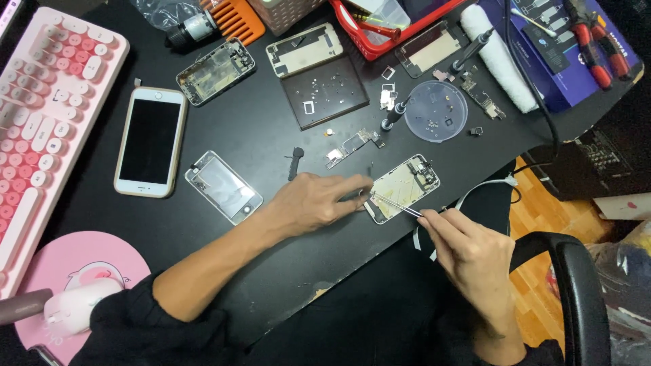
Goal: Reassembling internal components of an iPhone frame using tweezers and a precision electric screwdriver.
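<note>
While the left hand point(317, 200) presses its fingertips on the near end of the opened phone shell point(403, 188) to pin it to the black table point(271, 135), the right hand point(468, 252) is pinched shut around a pair of thin metal tweezers point(397, 205), whose tips reach into the shell's lower corner. The left hand grips nothing — its fingers are loosely curled, only bearing down.

The shell lies close to the table's front edge, between the two hands. Its long axis runs diagonally, from the lower left near the left fingertips up to the right, and the end that carries the dark cluster of parts points up-right toward the clear round dish point(436, 110). The open inside faces up.

The likely trouble, as I judge it: the tweezers' tips could slip and scratch or tear something thin inside the shell, since the left hand holds only one end and the shell could pivot under a sideways push. Anything tiny lifted out could spring from the tips and drop off the nearby edge onto the dark lap or floor — hard to find again. A loose circuit board point(349, 146) and a screwdriver point(394, 114) lie just beyond the left hand, where a sweeping wrist could knock them.
</note>
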